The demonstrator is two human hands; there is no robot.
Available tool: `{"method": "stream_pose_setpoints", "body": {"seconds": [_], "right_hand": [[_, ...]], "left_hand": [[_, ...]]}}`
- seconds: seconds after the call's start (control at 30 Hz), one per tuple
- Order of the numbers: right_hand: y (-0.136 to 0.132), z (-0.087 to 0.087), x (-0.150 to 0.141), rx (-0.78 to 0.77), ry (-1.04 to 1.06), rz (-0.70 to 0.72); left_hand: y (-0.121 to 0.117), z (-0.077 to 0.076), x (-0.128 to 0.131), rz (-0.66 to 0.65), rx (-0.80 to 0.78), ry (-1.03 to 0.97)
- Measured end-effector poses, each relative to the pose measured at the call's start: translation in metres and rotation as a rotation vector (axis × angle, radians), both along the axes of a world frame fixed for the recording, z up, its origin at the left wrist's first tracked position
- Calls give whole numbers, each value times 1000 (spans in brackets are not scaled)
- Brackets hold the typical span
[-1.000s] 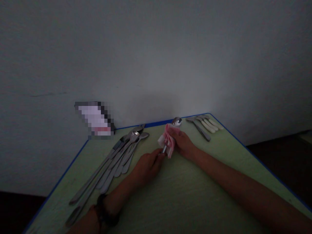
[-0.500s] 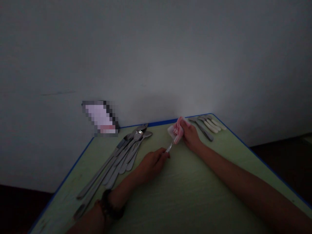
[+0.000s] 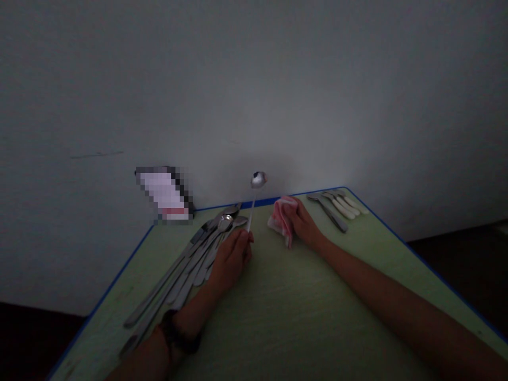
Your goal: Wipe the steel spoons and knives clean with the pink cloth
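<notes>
My left hand is closed round the lower handle of a shiny metal spoon, which stands upright with its bowl raised in front of the wall. To its right, my right hand grips a crumpled pink and white cloth, now apart from the spoon. Beside and partly behind my left hand lies a pile of metal cutlery, mostly spoons with long handles. At the far right of the table rests a dark-handled metal piece, its head hard to make out, next to several white-handled pieces of cutlery.
The pale green table has a blue edge and stands against a grey wall. A blurred-out, phone-like object leans on the wall at the back left corner.
The cloth was wrapped round the spoon and slid up toward its bowl, then came off. My left hand has moved left and tipped the spoon upright; my right hand keeps the cloth.
</notes>
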State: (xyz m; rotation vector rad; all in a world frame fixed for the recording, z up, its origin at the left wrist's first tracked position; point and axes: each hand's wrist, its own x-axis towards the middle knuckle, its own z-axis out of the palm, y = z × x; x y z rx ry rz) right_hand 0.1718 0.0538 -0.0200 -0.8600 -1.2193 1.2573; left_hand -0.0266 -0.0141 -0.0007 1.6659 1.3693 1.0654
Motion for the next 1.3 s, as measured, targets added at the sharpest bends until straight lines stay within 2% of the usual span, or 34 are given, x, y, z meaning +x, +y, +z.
{"method": "stream_pose_setpoints", "body": {"seconds": [0.1, 0.17, 0.23, 0.37, 0.5, 0.6, 0.67, 0.73, 0.8, 0.87, 0.9, 0.97, 1.07, 1.1, 1.17, 1.23, 1.3], "right_hand": [[-4, 2, -2, 281, -197, -264], [-6, 3, -2, 396, -325, -294], [-7, 5, -2, 449, -425, -256], [-5, 7, 0, 377, -440, -149], [-1, 2, 4, 201, -274, -15], [2, -1, 4, 60, -153, 29], [5, 1, 5, 4, -77, -6], [8, 7, 7, 25, -8, -100], [13, 18, 12, 90, 56, -200], [17, 32, 22, 74, 71, -239], [18, 40, 29, 65, 28, -238], [20, 55, 45, 101, -203, -210], [21, 71, 73, 186, -850, -119], [22, 74, 81, 186, -1042, -87], [23, 77, 95, 123, -1334, -118], [24, 75, 103, 56, -1515, -194], [26, 72, 106, 33, -1602, -262]], "left_hand": [[-3, 3, 3, -81, 22, 138], [-6, 5, 5, -120, 32, 223], [-6, 6, 7, -140, 33, 288], [-6, 6, 9, -187, 57, 409], [-7, 7, 10, -247, 89, 529], [-8, 7, 10, -279, 88, 559], [-8, 6, 9, -267, 99, 539], [-7, 5, 9, -247, 123, 509], [-7, 5, 8, -247, 146, 505], [-7, 4, 8, -266, 160, 526], [-7, 4, 8, -276, 170, 538], [-7, 4, 8, -292, 219, 535], [-7, 2, 8, -329, 331, 493], [-7, 1, 8, -340, 359, 486], [-7, -1, 7, -346, 382, 496], [-6, -3, 7, -343, 378, 515], [-6, -4, 7, -348, 369, 528]]}}
